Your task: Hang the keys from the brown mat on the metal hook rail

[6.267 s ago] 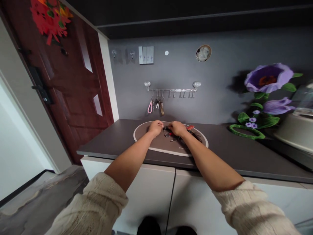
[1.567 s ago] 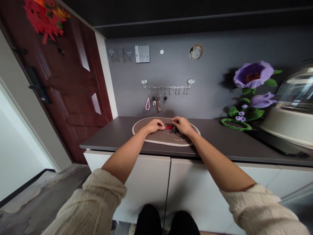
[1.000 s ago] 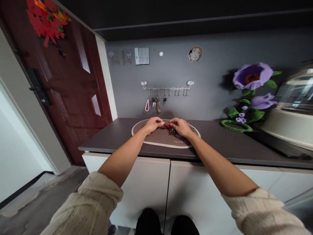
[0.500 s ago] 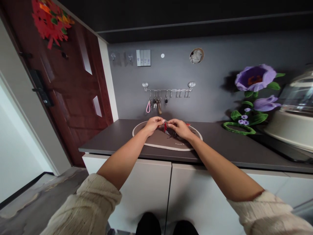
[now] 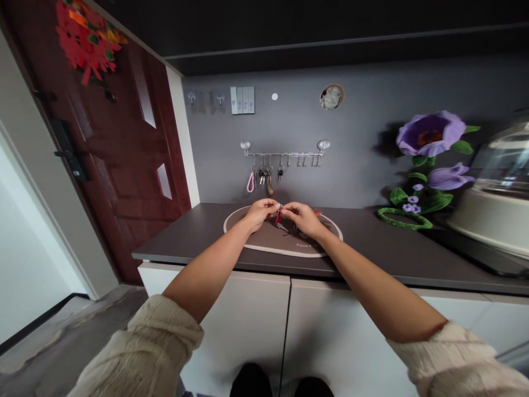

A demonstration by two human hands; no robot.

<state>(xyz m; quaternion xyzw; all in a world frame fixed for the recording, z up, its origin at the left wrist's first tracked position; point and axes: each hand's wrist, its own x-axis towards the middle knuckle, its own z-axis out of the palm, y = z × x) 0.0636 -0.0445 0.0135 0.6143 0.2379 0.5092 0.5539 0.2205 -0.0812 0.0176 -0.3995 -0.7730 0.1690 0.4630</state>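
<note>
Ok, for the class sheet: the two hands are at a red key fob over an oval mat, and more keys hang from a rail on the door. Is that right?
No: the rail is on the grey wall, not the door, as the head view shows. The rest stands.

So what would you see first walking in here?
The big purple flower on the grey wall at right stands out first. At left is a dark red door with a red decoration. In the centre, the left hand and right hand meet at a red fob over an oval mat.
</note>
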